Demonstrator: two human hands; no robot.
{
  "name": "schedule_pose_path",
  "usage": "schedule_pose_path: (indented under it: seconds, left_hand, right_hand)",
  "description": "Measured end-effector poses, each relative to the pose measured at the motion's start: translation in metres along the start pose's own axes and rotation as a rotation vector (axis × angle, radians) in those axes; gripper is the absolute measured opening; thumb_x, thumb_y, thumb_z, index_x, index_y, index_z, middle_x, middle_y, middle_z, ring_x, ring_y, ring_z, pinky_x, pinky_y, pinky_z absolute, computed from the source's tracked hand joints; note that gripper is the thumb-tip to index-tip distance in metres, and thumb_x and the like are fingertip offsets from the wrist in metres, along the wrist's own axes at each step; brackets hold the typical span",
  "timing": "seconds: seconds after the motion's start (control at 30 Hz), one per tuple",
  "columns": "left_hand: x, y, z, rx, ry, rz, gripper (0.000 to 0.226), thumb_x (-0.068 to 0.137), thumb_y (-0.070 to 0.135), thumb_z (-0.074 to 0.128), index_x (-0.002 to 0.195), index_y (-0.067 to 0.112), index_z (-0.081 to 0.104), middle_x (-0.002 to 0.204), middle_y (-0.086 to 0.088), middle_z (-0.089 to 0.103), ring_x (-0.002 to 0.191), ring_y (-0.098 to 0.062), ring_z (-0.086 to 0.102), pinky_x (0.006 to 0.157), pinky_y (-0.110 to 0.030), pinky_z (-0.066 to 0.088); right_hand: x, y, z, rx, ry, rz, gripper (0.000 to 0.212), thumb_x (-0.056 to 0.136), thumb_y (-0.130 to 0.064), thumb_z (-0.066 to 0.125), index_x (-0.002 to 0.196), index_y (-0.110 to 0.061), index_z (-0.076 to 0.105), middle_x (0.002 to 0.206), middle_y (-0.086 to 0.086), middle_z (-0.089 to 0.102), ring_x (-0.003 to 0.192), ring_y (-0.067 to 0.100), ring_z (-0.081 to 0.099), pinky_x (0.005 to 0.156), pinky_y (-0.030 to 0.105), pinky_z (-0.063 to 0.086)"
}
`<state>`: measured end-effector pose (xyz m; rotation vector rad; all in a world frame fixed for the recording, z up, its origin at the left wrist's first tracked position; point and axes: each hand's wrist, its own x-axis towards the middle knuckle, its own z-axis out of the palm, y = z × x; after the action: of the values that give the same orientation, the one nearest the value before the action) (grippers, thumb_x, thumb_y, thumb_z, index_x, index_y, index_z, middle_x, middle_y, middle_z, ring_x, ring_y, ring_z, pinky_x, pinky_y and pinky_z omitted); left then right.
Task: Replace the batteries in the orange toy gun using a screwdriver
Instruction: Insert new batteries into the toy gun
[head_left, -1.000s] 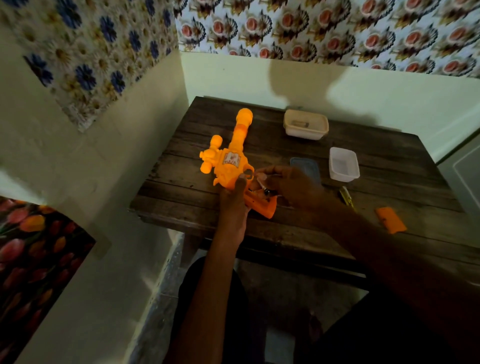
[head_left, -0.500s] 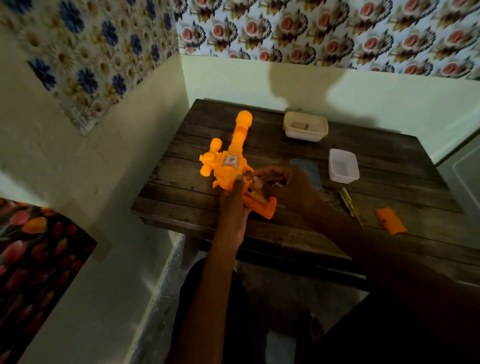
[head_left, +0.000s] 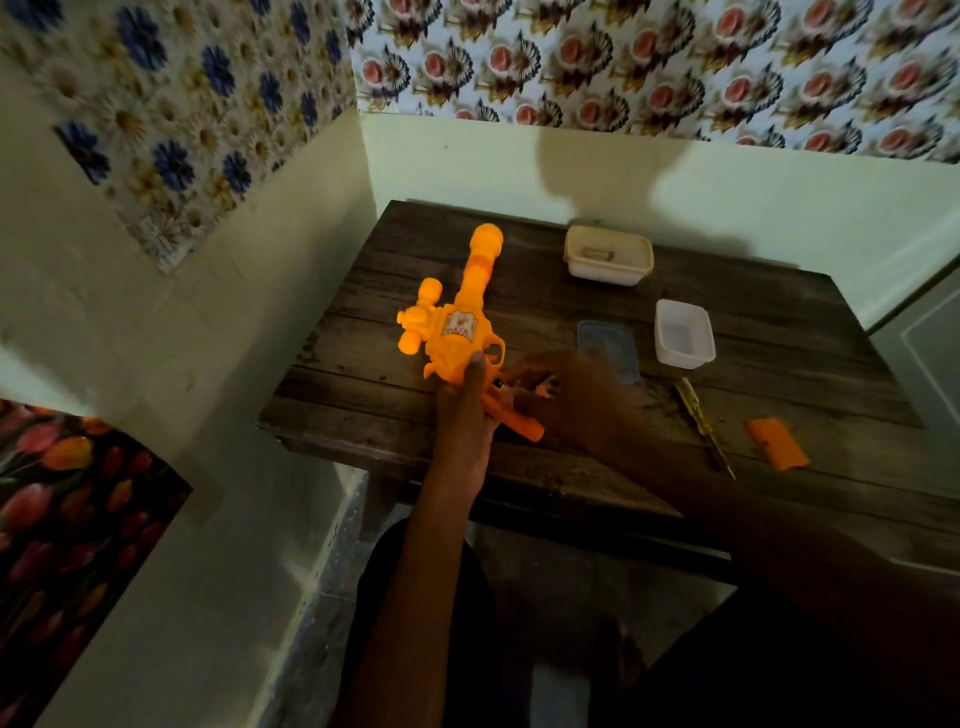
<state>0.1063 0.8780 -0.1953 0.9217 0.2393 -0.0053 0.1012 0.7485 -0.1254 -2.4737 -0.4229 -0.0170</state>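
orange plastic toy gun (head_left: 457, 332) on dark wooden table (head_left: 779, 322), left hand (head_left: 462, 415) wrapped round its grip, right hand (head_left: 566, 400) blurred beside the grip, its hold impossible to tell, yellow-handled screwdriver (head_left: 698, 415) lying nearby on table

My toy gun (head_left: 457, 338) lies left on the table (head_left: 779, 332); lid (head_left: 607, 347) and tub (head_left: 683, 335) sit right of it, screwdriver (head_left: 702, 423) and cover (head_left: 776, 444) lower right.
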Motion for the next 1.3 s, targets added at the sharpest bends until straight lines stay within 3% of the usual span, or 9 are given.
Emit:
schedule_pose_path:
  seconds: [0.27, 0.37, 0.57, 0.77, 0.9, 1.0, 1.17, 1.23, 1.3]
  left_hand:
    - [0.0, 0.001, -0.003, 0.024, -0.045, -0.005, 0.018, 0.099, 0.022, 0.048, 0.111, 0.017, 0.061, 0.091, -0.004, 0.071, 0.079, -0.015, 0.069, 0.072, -0.032, 0.055]
    - [-0.001, 0.003, -0.002, 0.05, -0.057, -0.007, 0.02, 0.099, 0.024, 0.047, 0.111, 0.015, 0.06, 0.093, -0.008, 0.071, 0.081, -0.019, 0.069, 0.072, -0.033, 0.056]
    - [-0.003, 0.003, -0.001, 0.064, -0.022, -0.003, 0.04, 0.098, 0.031, 0.049, 0.13, 0.007, 0.051, 0.111, -0.026, 0.063, 0.096, -0.034, 0.064, 0.084, -0.047, 0.052]
    - [-0.001, 0.003, 0.001, 0.046, -0.008, -0.001, 0.034, 0.099, 0.025, 0.047, 0.129, 0.009, 0.052, 0.095, -0.008, 0.071, 0.088, -0.025, 0.068, 0.071, -0.036, 0.057]
    - [0.0, 0.0, 0.002, 0.034, -0.002, 0.01, 0.04, 0.099, 0.018, 0.049, 0.138, 0.01, 0.045, 0.111, -0.01, 0.066, 0.093, -0.018, 0.068, 0.078, -0.038, 0.058]
    - [0.0, 0.0, 0.003, 0.007, -0.013, 0.006, 0.041, 0.099, 0.016, 0.047, 0.139, 0.009, 0.044, 0.111, -0.01, 0.066, 0.088, -0.013, 0.069, 0.086, -0.042, 0.054]
    - [0.003, 0.002, -0.001, -0.018, 0.023, -0.018, 0.035, 0.098, 0.019, 0.05, 0.132, 0.01, 0.051, 0.112, -0.011, 0.065, 0.102, -0.025, 0.062, 0.092, -0.047, 0.051]
    - [0.002, 0.001, 0.0, -0.006, 0.019, -0.029, 0.033, 0.098, 0.019, 0.05, 0.131, 0.011, 0.052, 0.114, -0.009, 0.067, 0.102, -0.023, 0.064, 0.088, -0.041, 0.053]
    - [0.002, 0.0, -0.001, -0.01, 0.038, -0.045, 0.04, 0.098, 0.021, 0.05, 0.138, 0.013, 0.046, 0.127, -0.013, 0.062, 0.112, -0.029, 0.061, 0.09, -0.041, 0.052]
  right_hand:
    - [-0.009, 0.003, 0.025, -0.17, 0.103, -0.163, 0.023, 0.09, -0.033, 0.057, 0.094, -0.015, 0.073, 0.094, 0.005, 0.066, 0.077, 0.022, 0.063, 0.064, 0.042, 0.052]
    - [-0.015, 0.008, 0.022, -0.19, 0.048, -0.218, 0.032, 0.09, -0.034, 0.048, 0.107, -0.02, 0.07, 0.105, 0.006, 0.063, 0.078, 0.023, 0.063, 0.062, 0.041, 0.052]
    - [-0.025, 0.014, 0.0, -0.174, -0.126, -0.23, 0.043, 0.084, -0.045, 0.061, 0.123, -0.027, 0.063, 0.117, 0.004, 0.059, 0.091, 0.019, 0.061, 0.071, 0.032, 0.048]
    - [0.007, 0.008, 0.0, -0.026, -0.062, 0.031, 0.017, 0.075, -0.012, 0.077, 0.089, -0.021, 0.075, 0.095, -0.006, 0.071, 0.089, 0.011, 0.064, 0.083, 0.031, 0.052]
    - [0.029, -0.003, 0.009, -0.043, -0.015, 0.124, 0.022, 0.074, -0.015, 0.073, 0.06, -0.029, 0.062, 0.07, -0.013, 0.06, 0.073, 0.005, 0.056, 0.066, 0.027, 0.047]
    - [0.036, -0.012, 0.013, -0.042, 0.008, 0.086, 0.02, 0.069, -0.022, 0.077, 0.06, -0.027, 0.059, 0.073, -0.009, 0.063, 0.079, 0.011, 0.062, 0.068, 0.03, 0.05]
    - [0.023, -0.018, 0.01, -0.135, 0.141, 0.028, 0.02, 0.078, -0.038, 0.069, 0.07, -0.024, 0.059, 0.067, -0.01, 0.058, 0.062, 0.005, 0.054, 0.056, 0.026, 0.047]
    - [0.02, -0.015, 0.008, -0.003, 0.122, 0.151, 0.022, 0.088, -0.033, 0.062, 0.069, -0.023, 0.058, 0.065, -0.014, 0.052, 0.06, 0.0, 0.05, 0.058, 0.016, 0.042]
    - [0.017, -0.011, -0.002, 0.343, 0.013, 0.415, 0.019, 0.096, -0.03, 0.051, 0.078, -0.026, 0.054, 0.073, -0.009, 0.053, 0.067, 0.002, 0.052, 0.061, 0.019, 0.042]
